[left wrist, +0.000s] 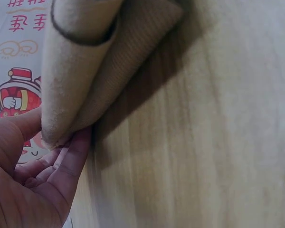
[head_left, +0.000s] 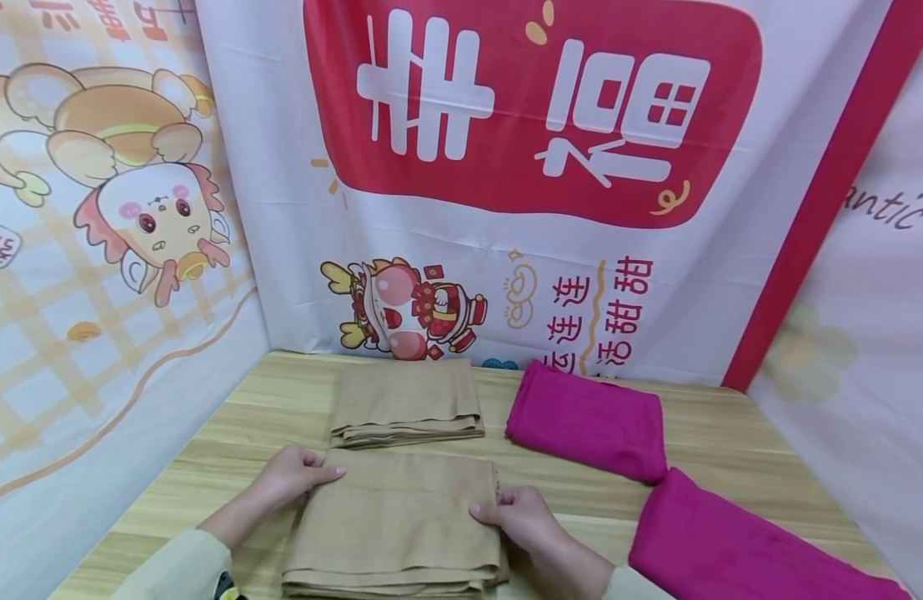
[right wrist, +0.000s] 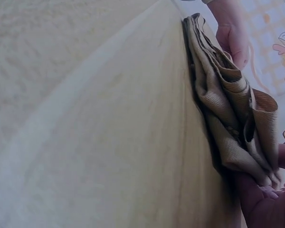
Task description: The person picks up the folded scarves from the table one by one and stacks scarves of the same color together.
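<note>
Tan cloth (head_left: 397, 521) pinched from both sides

Finely ribbed and matte, folded into a loose-edged rectangle, it is at six o'clock on the wood-grain table (head_left: 221, 467). The left hand (head_left: 292, 477) pinches its ten o'clock corner, the right hand (head_left: 527, 518) its three o'clock edge. A second tan bundle (head_left: 404, 392) crowds twelve; magenta bundles (head_left: 589, 421) lie at two and three.

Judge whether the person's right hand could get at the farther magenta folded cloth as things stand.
Probably yes, if it lets go: the right hand pinches the nearer tan folded cloth, but only bare wood-grain tabletop shows between that hand and the farther magenta folded cloth.
</note>
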